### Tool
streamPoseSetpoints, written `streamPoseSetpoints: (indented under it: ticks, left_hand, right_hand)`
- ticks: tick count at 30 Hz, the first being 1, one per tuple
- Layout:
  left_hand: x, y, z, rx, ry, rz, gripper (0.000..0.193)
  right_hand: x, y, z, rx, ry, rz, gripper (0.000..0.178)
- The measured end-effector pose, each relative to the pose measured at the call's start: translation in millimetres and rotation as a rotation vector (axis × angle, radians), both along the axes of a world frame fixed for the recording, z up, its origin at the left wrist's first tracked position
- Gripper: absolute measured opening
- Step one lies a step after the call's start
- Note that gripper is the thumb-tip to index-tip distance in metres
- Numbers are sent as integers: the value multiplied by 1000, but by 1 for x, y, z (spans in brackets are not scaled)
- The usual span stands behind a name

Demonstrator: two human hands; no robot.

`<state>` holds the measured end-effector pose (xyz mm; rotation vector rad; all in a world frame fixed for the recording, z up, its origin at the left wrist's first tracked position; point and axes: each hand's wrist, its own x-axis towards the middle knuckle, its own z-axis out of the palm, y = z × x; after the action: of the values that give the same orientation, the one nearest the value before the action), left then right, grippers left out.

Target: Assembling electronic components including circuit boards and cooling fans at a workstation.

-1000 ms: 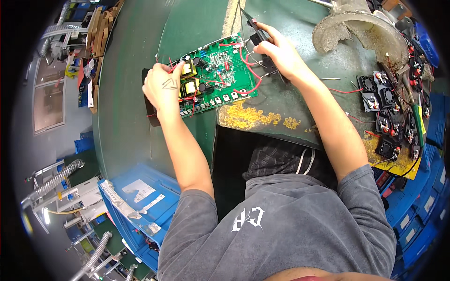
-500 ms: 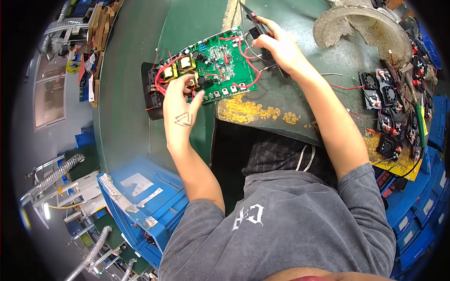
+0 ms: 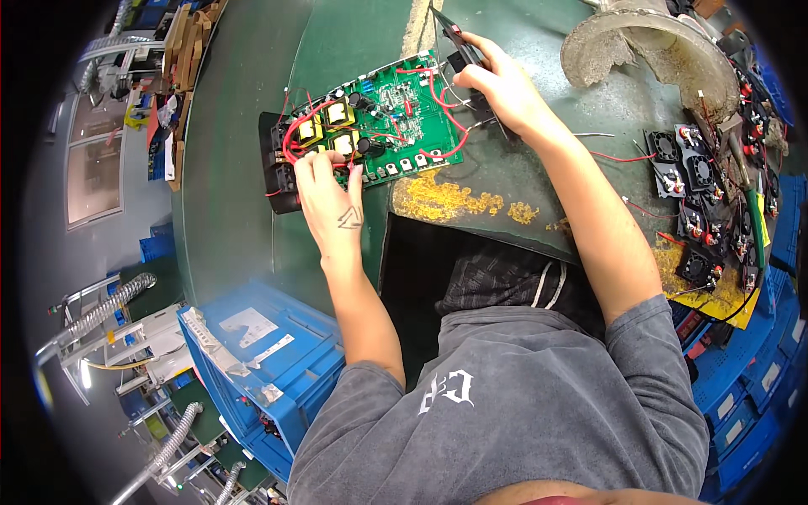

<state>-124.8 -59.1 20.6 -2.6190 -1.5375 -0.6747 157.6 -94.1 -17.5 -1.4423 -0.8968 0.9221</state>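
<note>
A green circuit board (image 3: 429, 122) lies on the bench, with yellow-and-black transformers (image 3: 337, 113), black capacitors and looping red wires. Along its left end stands a black end panel (image 3: 278, 172). At the board's near left edge is my left hand (image 3: 332, 206), fingers bent and thumb close to them, with a thin red wire (image 3: 346, 165) at the fingertips. What lies under the fingers is partly hidden. Beyond the board's right end, my right hand (image 3: 511, 94) grips a black panel (image 3: 468, 57) held on edge, with wires running from it to the board.
Several black fan panels (image 3: 700, 171) with red and black terminals lie at the right, near a green-handled tool (image 3: 751, 215). A broken, crusty grey funnel-like piece (image 3: 589, 55) sits at the back right. Blue bins (image 3: 282, 337) stand below the bench at left and right.
My left hand has moved slightly down and right, from over the transformers to the board's near edge, and its fingers have drawn closer together. My right hand keeps its hold on the black panel.
</note>
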Motion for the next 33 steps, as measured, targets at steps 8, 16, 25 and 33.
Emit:
streamPoseSetpoints:
  ticks: [8,16,25,33]
  left_hand:
    - [1,-9,-20,5,-167,-116,28]
    - [-20,-3,9,-541,-608,-32,30]
    - [-7,35,19,-820,-1321,-262,30]
    - [72,40,38,-701,-744,-431,17]
  right_hand:
    - [0,0,1,2,12,4,69]
    - [2,2,-2,2,-7,26,70]
    - [1,2,-2,18,11,19,69]
    - [1,-2,2,-3,-12,22,69]
